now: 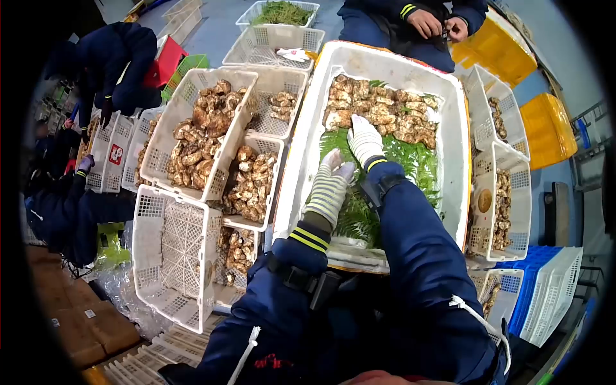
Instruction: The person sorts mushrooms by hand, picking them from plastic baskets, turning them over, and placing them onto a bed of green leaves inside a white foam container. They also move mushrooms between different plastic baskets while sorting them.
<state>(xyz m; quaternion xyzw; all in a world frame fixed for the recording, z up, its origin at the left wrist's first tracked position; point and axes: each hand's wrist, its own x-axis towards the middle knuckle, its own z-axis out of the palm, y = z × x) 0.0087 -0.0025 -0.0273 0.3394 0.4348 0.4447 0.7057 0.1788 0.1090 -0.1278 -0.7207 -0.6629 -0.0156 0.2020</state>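
Note:
A white foam box [300, 160] stands in front of me, lined with green fern leaves [416, 168]. Rows of brown-and-white mushrooms [378, 106] lie packed across its far half. My right hand [366, 141], in a striped glove, reaches over the ferns with its fingers stretched to the near edge of the mushroom rows. Lower and to the left, my left hand [328, 187], gloved alike, hovers over the ferns near the box's left wall. Its fingers and thumb are apart, and I see nothing held in either hand.
Left of the box, white plastic crates [215, 138] hold more mushrooms; one tilted crate [173, 250] is bare inside. More mushroom crates [500, 205] line the right side, beside blue and white baskets [545, 292]. A person [427, 25] sits across; other people work at left.

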